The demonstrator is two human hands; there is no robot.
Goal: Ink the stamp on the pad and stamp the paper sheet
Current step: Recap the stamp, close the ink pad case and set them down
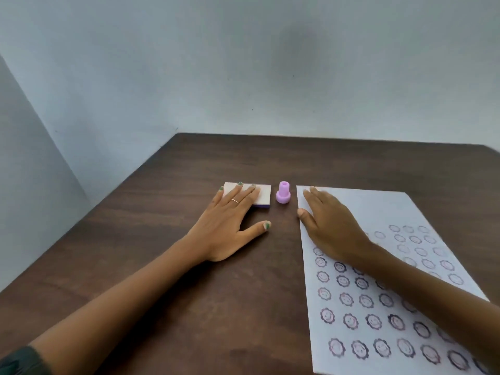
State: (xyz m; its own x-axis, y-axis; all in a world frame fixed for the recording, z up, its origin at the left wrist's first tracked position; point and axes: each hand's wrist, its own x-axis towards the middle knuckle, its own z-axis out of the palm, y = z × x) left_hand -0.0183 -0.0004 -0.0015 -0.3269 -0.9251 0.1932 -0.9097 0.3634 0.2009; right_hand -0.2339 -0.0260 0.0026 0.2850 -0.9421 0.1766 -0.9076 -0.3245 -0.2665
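Note:
A small lilac stamp (283,193) stands upright on the dark wooden table, between the ink pad and the paper. The ink pad (263,195) is a flat white box with a purple base, lid closed. My left hand (230,226) lies flat with its fingers spread over the pad's left part. The white paper sheet (378,209) lies to the right, covered with several rows of round flower-face stamp marks. My right hand (330,226) rests flat, fingers apart, on the sheet's upper left part. Neither hand touches the stamp.
The brown wooden table (189,293) stands in a corner against pale blue-grey walls (243,63). Its far edge runs just behind the pad and the stamp, and its left edge slants toward me.

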